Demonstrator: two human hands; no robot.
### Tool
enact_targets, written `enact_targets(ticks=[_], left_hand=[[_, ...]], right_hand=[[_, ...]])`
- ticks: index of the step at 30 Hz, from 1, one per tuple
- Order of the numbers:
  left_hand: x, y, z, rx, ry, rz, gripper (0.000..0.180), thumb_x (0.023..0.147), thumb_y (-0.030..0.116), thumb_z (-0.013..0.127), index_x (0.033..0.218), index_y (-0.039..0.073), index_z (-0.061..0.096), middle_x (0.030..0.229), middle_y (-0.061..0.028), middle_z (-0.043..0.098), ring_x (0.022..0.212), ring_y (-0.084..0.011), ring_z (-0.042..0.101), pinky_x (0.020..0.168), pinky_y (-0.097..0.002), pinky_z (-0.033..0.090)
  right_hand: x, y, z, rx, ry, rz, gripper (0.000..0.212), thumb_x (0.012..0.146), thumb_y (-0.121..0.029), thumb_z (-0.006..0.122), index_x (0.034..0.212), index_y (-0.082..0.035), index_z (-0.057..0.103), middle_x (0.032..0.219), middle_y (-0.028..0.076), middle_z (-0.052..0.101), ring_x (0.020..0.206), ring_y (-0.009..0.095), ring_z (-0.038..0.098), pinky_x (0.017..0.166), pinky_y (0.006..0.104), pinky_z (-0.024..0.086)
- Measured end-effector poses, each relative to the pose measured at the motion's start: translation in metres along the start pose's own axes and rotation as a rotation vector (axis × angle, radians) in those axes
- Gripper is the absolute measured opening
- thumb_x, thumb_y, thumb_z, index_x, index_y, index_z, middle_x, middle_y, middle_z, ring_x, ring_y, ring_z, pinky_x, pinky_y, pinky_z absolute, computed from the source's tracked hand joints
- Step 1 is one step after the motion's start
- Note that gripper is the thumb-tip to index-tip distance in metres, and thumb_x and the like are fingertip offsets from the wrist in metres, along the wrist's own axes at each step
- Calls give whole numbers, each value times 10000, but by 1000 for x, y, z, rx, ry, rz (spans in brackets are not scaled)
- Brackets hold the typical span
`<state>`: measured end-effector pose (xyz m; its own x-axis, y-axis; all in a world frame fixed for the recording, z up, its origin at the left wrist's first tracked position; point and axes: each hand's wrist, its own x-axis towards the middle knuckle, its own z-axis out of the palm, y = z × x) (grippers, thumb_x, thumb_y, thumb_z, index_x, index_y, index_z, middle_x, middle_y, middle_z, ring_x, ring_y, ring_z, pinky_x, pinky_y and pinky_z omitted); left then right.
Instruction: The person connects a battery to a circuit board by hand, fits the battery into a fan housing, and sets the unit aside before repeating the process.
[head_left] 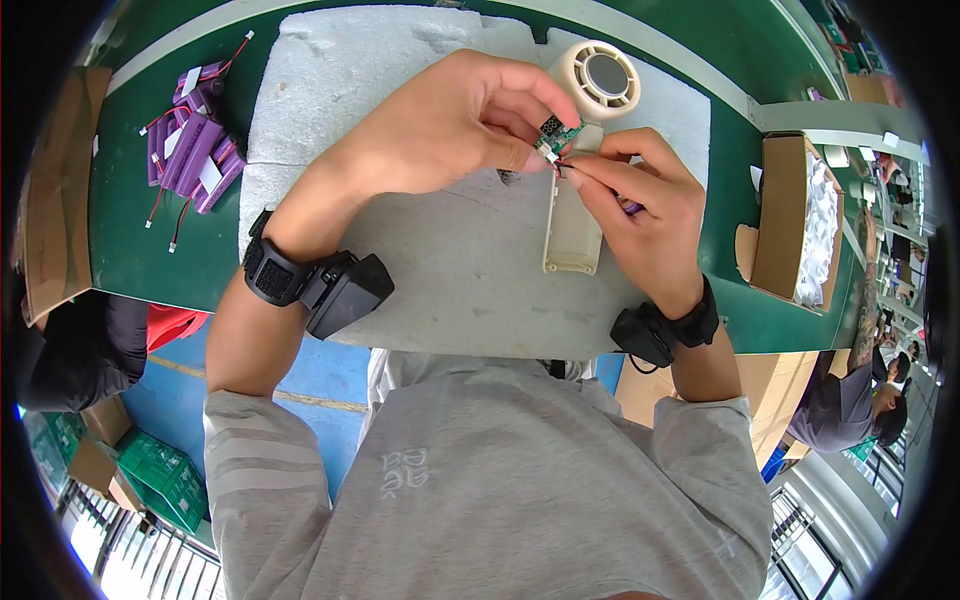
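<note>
My left hand (pixel 430 125) pinches a small green circuit board (pixel 566 137) by its edge, with a white connector on its near side. My right hand (pixel 650 205) is closed on thin red and black wires (pixel 564 166) right at that connector; whether the plug is seated I cannot tell. A bit of purple (pixel 630 207) shows between the right fingers, most of it hidden. Beneath both hands lies a cream handheld fan casing (pixel 572 235), its handle open like a trough and its round, slotted head (pixel 605 75) at the far end.
White foam sheet (pixel 330 70) and a grey mat (pixel 440 270) cover the green bench. Purple battery packs with wired plugs (pixel 190 150) are heaped at left. An open cardboard box (pixel 785 220) with silvery wrapping stands at right, another carton (pixel 60 190) at far left. Other people sit nearby.
</note>
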<state>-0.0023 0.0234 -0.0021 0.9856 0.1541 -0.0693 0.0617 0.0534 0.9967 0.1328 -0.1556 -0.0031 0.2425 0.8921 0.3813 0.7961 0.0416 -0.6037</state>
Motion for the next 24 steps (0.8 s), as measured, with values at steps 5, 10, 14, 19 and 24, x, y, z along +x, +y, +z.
enact_targets(ticks=[5,10,14,19,24], left_hand=[[0,0,-2,35,16,23,320,767,-59,696,1076,25,673,918,-86,697,865,-154,677,814,-276,534],[1,3,-3,39,12,-9,350,749,-32,729,1089,33,677,926,-97,709,861,-152,682,801,-270,534],[2,0,-2,4,35,-28,369,741,-21,743,1100,38,675,940,-101,710,866,-152,681,798,-265,533],[4,-4,-4,-44,23,-37,354,740,-18,748,1082,32,672,943,-102,710,867,-154,681,799,-267,533],[4,-4,-2,-50,-16,-29,328,789,-63,706,1097,18,630,944,-56,690,830,-108,669,753,-231,542]], right_hand=[[-1,1,1,-4,19,7,202,769,34,732,955,-43,745,895,31,604,575,81,516,504,216,408],[0,1,1,-20,41,-21,207,761,37,736,953,-41,744,890,33,609,572,81,520,496,216,408],[0,0,0,-31,51,-35,206,757,37,741,948,-38,743,891,35,609,574,81,523,495,217,410],[0,1,0,-35,60,-48,203,755,34,744,945,-36,742,891,36,612,573,84,526,495,218,413],[0,-1,0,-50,67,-47,172,743,16,753,905,-41,738,861,35,610,608,110,544,507,233,425]])
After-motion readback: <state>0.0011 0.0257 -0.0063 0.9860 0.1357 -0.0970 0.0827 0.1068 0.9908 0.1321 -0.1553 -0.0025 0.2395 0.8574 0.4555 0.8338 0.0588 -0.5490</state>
